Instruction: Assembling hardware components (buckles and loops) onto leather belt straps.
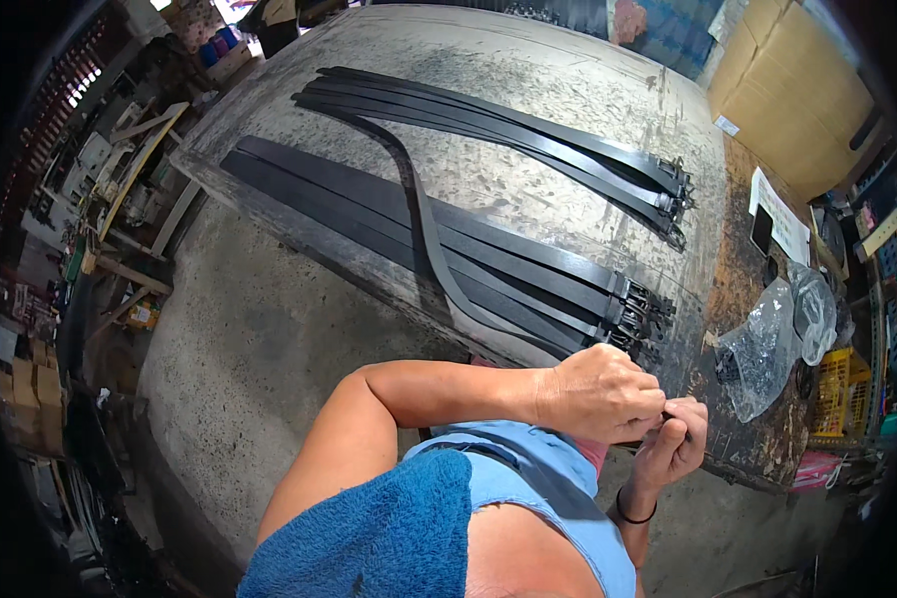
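Note:
A loose black belt (424, 224) curves from the far bundle, across the near one, to my hands at the table's near edge. My left hand (603, 394) is closed, knuckles up, round the end of this belt. Pressed against it, my right hand (676, 439) pinches a small dark piece of the same belt end; the fingers hide most of it. Just beyond my left hand lies the near bundle of black belts (369, 204), its metal buckles (638, 314) at the right. Farther back rests another bundle of black belts (488, 120), also with buckles (673, 189) toward the right.
The belts lie on a worn grey table (528, 60). At its right are a clear plastic bag (762, 349), a phone (761, 230) on paper sheets (782, 214) and a large cardboard box (792, 90). A yellow crate (840, 394) stands beyond the right edge.

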### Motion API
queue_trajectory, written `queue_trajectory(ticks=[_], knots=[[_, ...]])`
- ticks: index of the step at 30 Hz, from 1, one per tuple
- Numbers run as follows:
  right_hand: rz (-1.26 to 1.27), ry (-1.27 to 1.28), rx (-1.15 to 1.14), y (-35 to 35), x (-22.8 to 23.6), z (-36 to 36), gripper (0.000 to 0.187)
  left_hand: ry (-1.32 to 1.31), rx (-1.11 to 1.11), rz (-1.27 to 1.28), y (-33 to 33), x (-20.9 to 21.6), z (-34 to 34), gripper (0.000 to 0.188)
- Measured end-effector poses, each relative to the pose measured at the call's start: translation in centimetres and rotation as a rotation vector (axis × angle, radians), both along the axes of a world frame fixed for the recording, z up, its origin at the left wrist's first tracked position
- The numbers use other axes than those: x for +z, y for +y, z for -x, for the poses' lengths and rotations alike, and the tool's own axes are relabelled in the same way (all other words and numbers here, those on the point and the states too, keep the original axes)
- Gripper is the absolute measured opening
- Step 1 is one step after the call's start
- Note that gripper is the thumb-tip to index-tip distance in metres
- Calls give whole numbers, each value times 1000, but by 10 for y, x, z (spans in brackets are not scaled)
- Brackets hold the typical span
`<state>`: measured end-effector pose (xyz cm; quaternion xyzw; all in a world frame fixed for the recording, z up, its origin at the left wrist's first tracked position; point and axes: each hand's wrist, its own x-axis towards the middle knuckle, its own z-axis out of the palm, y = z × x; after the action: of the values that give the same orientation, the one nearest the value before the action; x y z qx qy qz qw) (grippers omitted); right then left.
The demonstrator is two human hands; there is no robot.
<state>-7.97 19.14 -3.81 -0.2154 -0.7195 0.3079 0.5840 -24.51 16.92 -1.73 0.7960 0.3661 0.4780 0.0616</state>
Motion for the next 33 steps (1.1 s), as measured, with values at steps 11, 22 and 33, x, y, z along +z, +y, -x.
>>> queue_trajectory(ticks=[11,22,33], knots=[[860,581,-120,74,-23,-19,20,332,306,163,57,-25,40,59],[812,614,-166,73,-25,-35,23,323,241,3,70,-23,26,48],[611,505,-777,100,8,-147,12,271,138,291,36,-95,83,57]])
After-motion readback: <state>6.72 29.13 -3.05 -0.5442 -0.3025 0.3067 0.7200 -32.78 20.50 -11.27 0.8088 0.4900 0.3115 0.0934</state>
